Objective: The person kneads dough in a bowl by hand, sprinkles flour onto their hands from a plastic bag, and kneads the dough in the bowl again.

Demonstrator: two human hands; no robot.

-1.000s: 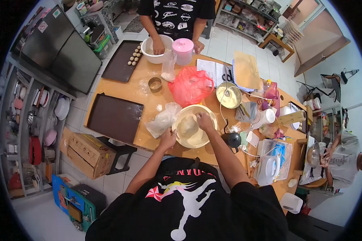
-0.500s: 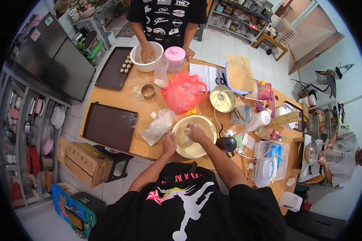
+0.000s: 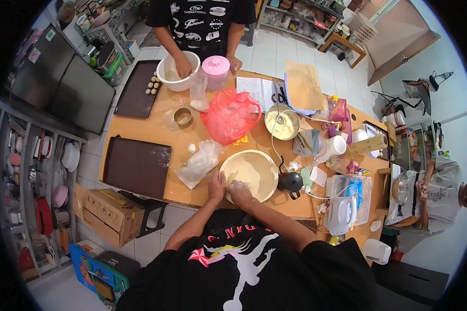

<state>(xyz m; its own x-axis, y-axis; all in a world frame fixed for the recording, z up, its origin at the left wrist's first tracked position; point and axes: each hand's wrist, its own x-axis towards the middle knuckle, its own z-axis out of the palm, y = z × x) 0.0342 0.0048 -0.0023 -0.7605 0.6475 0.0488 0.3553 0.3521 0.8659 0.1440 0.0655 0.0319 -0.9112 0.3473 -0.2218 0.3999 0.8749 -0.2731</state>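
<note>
A round cream bowl [image 3: 276, 175] stands at the table's near edge, right in front of me. Closed around its left rim is my left hand [image 3: 217, 186]. My right hand [image 3: 239, 193] is down inside, against the near left wall of the bowl, its fingers curled on pale, floury dough [image 3: 238, 183]. Most of that dough is hidden by the hand, and the fingertips are not sharp. A crumpled clear bag of white powder [image 3: 199, 165] lies just left of the bowl. On the right sits a small black kettle-like pot [image 3: 290, 182].
Two dark trays [image 3: 137, 165] [image 3: 136, 90] lie left, the far one with several dough balls [image 3: 152, 84]. A red plastic bag [image 3: 231, 116], a metal ring [image 3: 182, 117] and a bowl of yellow mixture [image 3: 282, 123] are beyond. Across, another person's hand works in a white bowl [image 3: 178, 72].
My right hand has moved from the middle of the bowl toward me and left, to the near wall. The left hand stays at the rim. The whole view has shifted slightly.
</note>
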